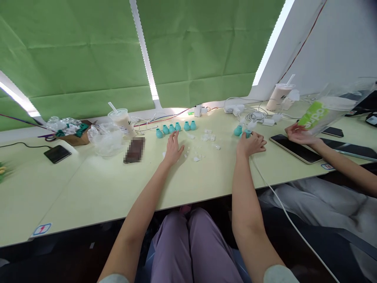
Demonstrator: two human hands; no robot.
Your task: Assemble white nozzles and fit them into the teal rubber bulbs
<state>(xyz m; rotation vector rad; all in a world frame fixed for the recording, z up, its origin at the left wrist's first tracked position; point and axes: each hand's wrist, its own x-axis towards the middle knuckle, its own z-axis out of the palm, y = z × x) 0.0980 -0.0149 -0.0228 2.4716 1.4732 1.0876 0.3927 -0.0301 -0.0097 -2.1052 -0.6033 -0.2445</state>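
Several small turquoise vase-shaped pieces [171, 128] stand in a row toward the back of the table. My left hand [173, 150] rests on the tabletop just in front of them, its fingers stretched out and holding nothing. To the right, my right hand [252, 144] is closed around another turquoise vase-shaped piece [247, 134], mostly covered by the fingers. A further turquoise vase-shaped piece [238, 131] sits right beside that hand. Small clear and white bits [196, 159] lie scattered between my hands, with some clear plastic pieces [207, 137] behind them.
Drink cups [120, 120] and a plastic bag [106, 138] stand at the back left, beside an open carton [77, 135]. White cables and chargers [256, 116] lie at the back right. At right, another person's hand [302, 135] is by a plastic-bagged cup [330, 112] and a phone [295, 148].
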